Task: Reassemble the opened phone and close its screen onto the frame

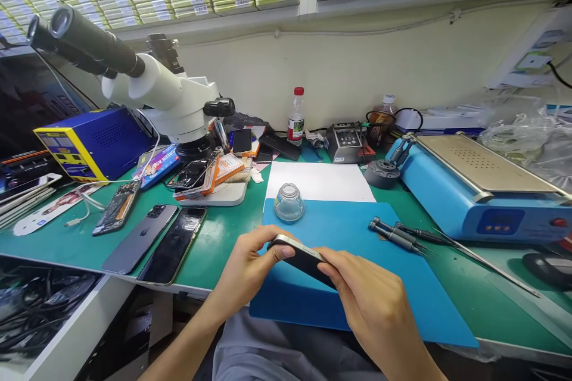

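Note:
A dark smartphone with a silver edge [308, 262] is tilted on its side between my two hands, above the blue mat [357, 303]. At its left end, my left hand [250, 265] grips it with the thumb along the near face. The other end is pinched by my right hand [369, 280], whose fingers hide that part of the phone. Just beyond the phone stands a small clear glass jar [289, 203]. Several precision screwdrivers [395, 235] lie together on the mat's right side.
Two phones [140, 238] [173, 247] and an opened phone [117, 208] lie at the left, near a white microscope [165, 95]. At the right are a blue heating plate machine [482, 190] and long metal tweezers [491, 268]. An open drawer [67, 333] holds cables.

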Demonstrator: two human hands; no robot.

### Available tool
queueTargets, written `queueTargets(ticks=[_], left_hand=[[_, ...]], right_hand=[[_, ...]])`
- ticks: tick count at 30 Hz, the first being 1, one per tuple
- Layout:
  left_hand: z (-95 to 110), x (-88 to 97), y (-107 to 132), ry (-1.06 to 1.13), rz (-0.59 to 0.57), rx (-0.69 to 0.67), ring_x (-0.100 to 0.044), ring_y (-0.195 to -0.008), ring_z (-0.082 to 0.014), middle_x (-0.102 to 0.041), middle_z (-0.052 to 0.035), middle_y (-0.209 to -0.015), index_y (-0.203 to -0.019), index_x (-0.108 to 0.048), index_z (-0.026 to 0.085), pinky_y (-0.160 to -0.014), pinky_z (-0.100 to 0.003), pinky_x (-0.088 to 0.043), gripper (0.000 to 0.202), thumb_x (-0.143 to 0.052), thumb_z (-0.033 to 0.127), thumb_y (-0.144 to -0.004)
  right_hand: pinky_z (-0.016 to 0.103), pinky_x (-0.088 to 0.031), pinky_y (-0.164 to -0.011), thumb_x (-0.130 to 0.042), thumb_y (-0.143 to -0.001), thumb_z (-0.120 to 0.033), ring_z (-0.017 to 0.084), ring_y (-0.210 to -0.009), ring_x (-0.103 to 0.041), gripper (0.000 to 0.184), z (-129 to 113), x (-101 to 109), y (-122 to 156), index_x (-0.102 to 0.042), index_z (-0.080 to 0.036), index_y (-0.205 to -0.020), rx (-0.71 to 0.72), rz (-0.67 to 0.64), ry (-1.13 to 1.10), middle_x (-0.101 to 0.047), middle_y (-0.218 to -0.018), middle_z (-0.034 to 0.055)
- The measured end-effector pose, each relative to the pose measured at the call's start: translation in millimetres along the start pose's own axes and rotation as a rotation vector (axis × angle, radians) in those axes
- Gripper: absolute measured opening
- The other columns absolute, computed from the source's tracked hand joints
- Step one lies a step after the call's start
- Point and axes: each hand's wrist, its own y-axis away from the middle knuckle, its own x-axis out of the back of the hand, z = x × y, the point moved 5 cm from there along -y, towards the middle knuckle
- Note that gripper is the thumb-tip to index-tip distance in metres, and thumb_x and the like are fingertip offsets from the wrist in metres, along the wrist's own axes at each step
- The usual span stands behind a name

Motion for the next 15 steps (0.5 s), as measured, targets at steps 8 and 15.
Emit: queueTargets(ticks=[8,15], left_hand=[[-5.7,10.0,4.2,0.095,0.072,0.011,-0.07,-0.09,-0.0215,-0.08,-0.0023,-0.09,-0.096,-0.087,0.022,-0.084,-0.027,-0.05,0.037,-0.078,0.058,-0.097],[-18.8,21.1,5.7,0.147,0.145,0.039,-0.067,-0.089,-0.0232,-0.077,-0.0052,-0.089,-0.095,-0.085,0.019,-0.081,-0.028,-0.052,0.049,-0.076,0.067,-0.095]], right_hand=[[0.021,-0.058,-0.071,-0.067,-0.11,-0.035,0.014,-0.081,-0.077,0.019,9.2,8.3,1.5,-0.073,-0.027,-0.125,-0.114,-0.01,-0.106,-0.082,-0.104,0.0005],[0.026,-0.054,-0.058,-0.067,-0.107,-0.054,0.016,-0.054,-0.06,0.029,31.3,9.3,26.7,-0.084,-0.031,-0.107,-0.433,0.057,-0.223,-0.076,-0.077,-0.0008]])
